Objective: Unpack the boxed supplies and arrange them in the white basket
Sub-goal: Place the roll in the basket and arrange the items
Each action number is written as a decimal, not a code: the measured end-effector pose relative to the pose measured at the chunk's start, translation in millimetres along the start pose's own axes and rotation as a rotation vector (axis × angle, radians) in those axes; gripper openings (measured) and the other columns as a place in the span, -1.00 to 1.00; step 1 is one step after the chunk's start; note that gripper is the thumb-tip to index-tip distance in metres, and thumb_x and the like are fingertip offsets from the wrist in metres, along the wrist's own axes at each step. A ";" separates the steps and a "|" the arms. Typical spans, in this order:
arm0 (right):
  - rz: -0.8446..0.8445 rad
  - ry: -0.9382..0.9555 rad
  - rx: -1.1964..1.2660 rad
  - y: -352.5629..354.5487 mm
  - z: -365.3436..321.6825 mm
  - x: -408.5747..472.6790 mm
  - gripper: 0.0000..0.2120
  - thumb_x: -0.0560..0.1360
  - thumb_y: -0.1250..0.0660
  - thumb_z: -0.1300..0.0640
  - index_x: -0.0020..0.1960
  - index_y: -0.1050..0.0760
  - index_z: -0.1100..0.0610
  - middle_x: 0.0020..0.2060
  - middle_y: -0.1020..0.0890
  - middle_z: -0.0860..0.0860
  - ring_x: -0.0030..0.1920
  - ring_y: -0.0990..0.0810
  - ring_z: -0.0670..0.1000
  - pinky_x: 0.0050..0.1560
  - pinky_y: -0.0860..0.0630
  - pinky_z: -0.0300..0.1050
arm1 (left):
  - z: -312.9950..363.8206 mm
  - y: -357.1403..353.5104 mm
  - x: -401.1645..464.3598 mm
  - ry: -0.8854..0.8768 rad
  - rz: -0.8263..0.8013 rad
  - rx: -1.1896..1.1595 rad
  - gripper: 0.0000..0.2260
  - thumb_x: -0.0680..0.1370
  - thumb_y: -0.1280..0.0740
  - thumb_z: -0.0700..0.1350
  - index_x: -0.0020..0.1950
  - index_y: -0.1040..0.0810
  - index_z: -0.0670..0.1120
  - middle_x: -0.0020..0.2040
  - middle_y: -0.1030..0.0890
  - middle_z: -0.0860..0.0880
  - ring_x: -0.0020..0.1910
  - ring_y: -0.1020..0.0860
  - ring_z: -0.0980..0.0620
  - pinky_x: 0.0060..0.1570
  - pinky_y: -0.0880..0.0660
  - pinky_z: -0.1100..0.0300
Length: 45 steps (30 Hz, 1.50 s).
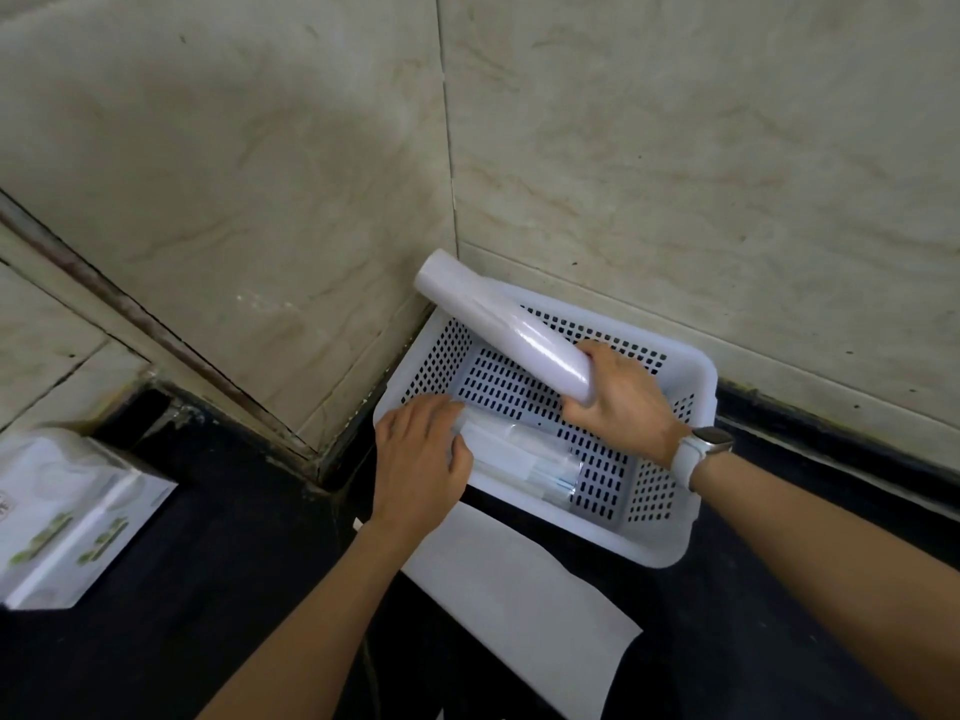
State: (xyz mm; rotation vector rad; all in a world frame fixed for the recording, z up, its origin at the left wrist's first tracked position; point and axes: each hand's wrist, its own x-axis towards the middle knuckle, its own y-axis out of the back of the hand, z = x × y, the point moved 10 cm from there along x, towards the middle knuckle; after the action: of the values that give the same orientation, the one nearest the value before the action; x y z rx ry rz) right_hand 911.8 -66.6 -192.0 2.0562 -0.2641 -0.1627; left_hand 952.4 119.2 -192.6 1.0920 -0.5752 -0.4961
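Head view, left to right. Far left on the black stone table (218,511): a white cardboard box printed with green pictures (72,517), standing well apart from the rest; open or sealed, cannot tell. Next, the left hand (423,459), fingers spread and laid flat on a clear plastic packet of long pale supplies (524,459), pressing it against the near left wall inside the white perforated plastic basket (670,537). Below the basket, a flat white sheet of paper or card (519,600), its far edge tucked under or just beside the basket rim; which, cannot tell. Above the basket's middle, a long white roll of glossy film (498,330), tilted, far end raised past the basket's back left corner, near end wrapped in the right hand (623,397), fingers curled tight round it. White wristwatch (701,449) on that wrist. Behind everything, beige marbled wall tiles (675,148) meeting in a corner, the basket pushed close to them.

Judged progress: roughly midway. One packet already in the basket, the roll held over it but not yet laid down, most of the basket floor bare. Left to do: lowering the roll beside the packet, perhaps emptying the box at left. Likely hindrances: the wall corner close to the roll's raised end, and the left hand occupying the near side of the basket.
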 end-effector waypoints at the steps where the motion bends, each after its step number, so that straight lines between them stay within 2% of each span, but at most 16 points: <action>1: 0.021 0.014 0.014 5.5 0.4 -2.4 -0.38 0.38 -0.37 0.03 0.33 -0.21 0.20 0.05 -0.55 0.13 -0.11 -0.55 0.05 -0.28 -0.47 -0.26 | 0.8 0.4 0.4 -0.003 0.007 0.005 -0.67 0.42 -0.20 -0.17 0.15 -0.53 -0.18 0.14 -0.60 -0.16 0.14 -0.55 -0.14 0.12 -0.43 -0.09; 4: 0.080 0.003 0.105 19.1 7.5 -4.9 -0.40 0.37 -0.35 -0.03 0.30 -0.18 0.11 -0.05 -0.46 0.00 -0.21 -0.51 0.00 -0.35 -0.40 -0.28 | 2.5 -1.9 1.6 -0.010 -0.008 0.035 -0.60 0.40 -0.23 -0.17 0.24 -0.49 -0.17 0.23 -0.55 -0.18 0.20 -0.52 -0.16 0.13 -0.43 -0.12; 7: 0.126 -0.046 0.165 22.8 14.9 7.1 -0.43 0.37 -0.36 0.04 0.28 -0.20 0.11 -0.03 -0.44 0.01 -0.17 -0.51 0.02 -0.35 -0.43 -0.26 | 6.1 -3.4 2.8 -0.055 -0.028 0.094 -0.56 0.44 -0.19 -0.16 0.33 -0.42 -0.13 0.34 -0.47 -0.17 0.29 -0.46 -0.14 0.15 -0.44 -0.12; 10: 0.083 -0.050 0.085 11.2 18.9 20.5 -0.47 0.37 -0.38 0.09 0.26 -0.27 0.20 0.07 -0.47 0.14 -0.02 -0.48 0.08 -0.13 -0.53 -0.07 | 9.2 -5.5 4.3 -0.118 -0.055 0.170 -0.56 0.48 -0.11 -0.12 0.36 -0.40 -0.12 0.39 -0.39 -0.17 0.34 -0.41 -0.16 0.17 -0.44 -0.14; 15: -0.003 -0.084 0.009 -19.1 26.5 23.9 -0.51 0.40 -0.36 0.10 0.26 -0.30 0.21 0.12 -0.43 0.17 0.04 -0.33 0.04 0.07 -0.30 -0.11 | 8.3 -9.8 4.3 -0.149 -0.077 0.210 -0.55 0.50 -0.08 -0.11 0.40 -0.35 -0.07 0.43 -0.33 -0.16 0.38 -0.35 -0.18 0.20 -0.41 -0.15; 19: 0.019 -0.130 -0.009 -13.8 28.8 20.5 -0.54 0.48 -0.28 0.13 0.31 -0.27 0.24 0.21 -0.41 0.23 0.17 -0.36 0.17 0.19 -0.32 -0.01 | 9.0 -9.4 4.5 -0.151 -0.076 0.213 -0.57 0.51 -0.08 -0.11 0.37 -0.39 -0.08 0.41 -0.36 -0.16 0.38 -0.35 -0.19 0.22 -0.39 -0.17; 21: 0.142 -0.065 -0.058 -1.0 14.9 8.5 -0.54 0.50 -0.22 0.11 0.35 -0.24 0.23 0.23 -0.42 0.25 0.20 -0.38 0.20 0.23 -0.35 0.06 | 9.3 -9.0 4.7 -0.145 -0.074 0.210 -0.57 0.50 -0.08 -0.11 0.36 -0.40 -0.08 0.41 -0.37 -0.16 0.37 -0.35 -0.19 0.23 -0.39 -0.16; 23: 0.179 0.120 -0.145 -2.4 -14.5 -6.4 -0.50 0.50 -0.19 0.06 0.40 -0.19 0.13 0.30 -0.40 0.24 0.28 -0.38 0.22 0.29 -0.34 0.17 | 8.8 -9.0 5.4 -0.136 -0.077 0.207 -0.57 0.50 -0.07 -0.10 0.35 -0.42 -0.09 0.41 -0.38 -0.16 0.37 -0.36 -0.20 0.22 -0.39 -0.16; 26: -0.045 0.372 -0.397 -42.9 -36.5 -21.6 -0.43 0.51 -0.18 0.10 0.46 -0.06 0.00 0.46 -0.20 0.19 0.45 -0.18 0.21 0.41 -0.14 0.20 | 8.5 -9.4 5.3 -0.131 -0.081 0.199 -0.57 0.50 -0.06 -0.10 0.34 -0.43 -0.10 0.39 -0.40 -0.17 0.36 -0.37 -0.21 0.19 -0.41 -0.16; 28: -0.156 0.349 -0.478 -57.6 -23.1 -21.4 -0.33 0.51 -0.07 0.27 0.46 0.23 -0.02 0.50 0.11 0.10 0.50 0.14 0.13 0.49 0.12 0.07 | 8.6 -9.4 4.8 -0.130 -0.083 0.195 -0.57 0.50 -0.06 -0.10 0.33 -0.44 -0.11 0.38 -0.41 -0.18 0.35 -0.38 -0.21 0.18 -0.42 -0.16; 31: -0.172 0.332 -0.521 -57.6 -11.1 -18.4 -0.22 0.38 0.09 0.44 0.39 0.44 0.00 0.43 0.34 0.03 0.47 0.30 0.10 0.45 0.32 0.00 | 8.0 -9.2 4.9 -0.119 -0.084 0.187 -0.57 0.49 -0.06 -0.10 0.32 -0.45 -0.11 0.37 -0.42 -0.19 0.34 -0.40 -0.21 0.17 -0.43 -0.15; 33: -0.182 0.341 -0.558 -60.8 -7.7 -17.7 -0.21 0.34 0.14 0.46 0.38 0.48 0.02 0.41 0.38 0.01 0.44 0.36 0.10 0.43 0.35 0.02 | 7.4 -10.1 5.0 -0.118 -0.085 0.188 -0.57 0.49 -0.06 -0.10 0.32 -0.46 -0.10 0.37 -0.43 -0.19 0.34 -0.41 -0.20 0.17 -0.44 -0.15; 36: -0.190 0.333 -0.565 -64.4 -6.1 -17.2 -0.20 0.37 0.09 0.47 0.35 0.51 0.02 0.39 0.42 -0.01 0.39 0.44 0.09 0.43 0.36 0.01 | 5.9 -11.2 5.1 -0.115 -0.091 0.201 -0.57 0.49 -0.06 -0.09 0.31 -0.46 -0.10 0.36 -0.44 -0.18 0.33 -0.42 -0.19 0.17 -0.44 -0.15; 41: -0.226 0.302 -0.561 -60.0 -7.3 -16.6 -0.20 0.41 0.02 0.43 0.35 0.50 0.00 0.38 0.42 -0.03 0.40 0.43 0.06 0.44 0.35 0.01 | 7.4 -11.6 5.9 -0.116 -0.112 0.200 -0.58 0.49 -0.06 -0.09 0.29 -0.47 -0.12 0.34 -0.46 -0.19 0.32 -0.43 -0.20 0.18 -0.42 -0.17; 43: -0.268 0.286 -0.548 -57.3 -10.6 -17.1 -0.19 0.42 -0.02 0.44 0.40 0.42 -0.01 0.38 0.41 -0.02 0.40 0.43 0.04 0.43 0.35 0.01 | 6.0 -15.0 6.9 -0.111 -0.152 0.186 -0.59 0.51 -0.09 -0.10 0.34 -0.41 -0.13 0.40 -0.40 -0.18 0.38 -0.35 -0.19 0.25 -0.34 -0.18; 45: -0.305 0.281 -0.529 -52.3 -17.2 -19.5 -0.21 0.44 -0.06 0.43 0.46 0.30 0.00 0.42 0.36 -0.01 0.41 0.42 0.01 0.44 0.32 -0.01 | -0.1 -23.0 7.7 -0.091 -0.241 0.196 -0.55 0.57 -0.05 -0.08 0.46 -0.19 -0.09 0.51 -0.18 -0.12 0.50 -0.12 -0.10 0.38 -0.15 -0.12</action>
State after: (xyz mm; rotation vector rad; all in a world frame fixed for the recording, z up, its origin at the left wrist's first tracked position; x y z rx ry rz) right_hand 903.1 -22.8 -229.5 1.5549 0.2483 -0.1118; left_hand 956.1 105.6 -212.4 1.3400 -0.5835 -0.7125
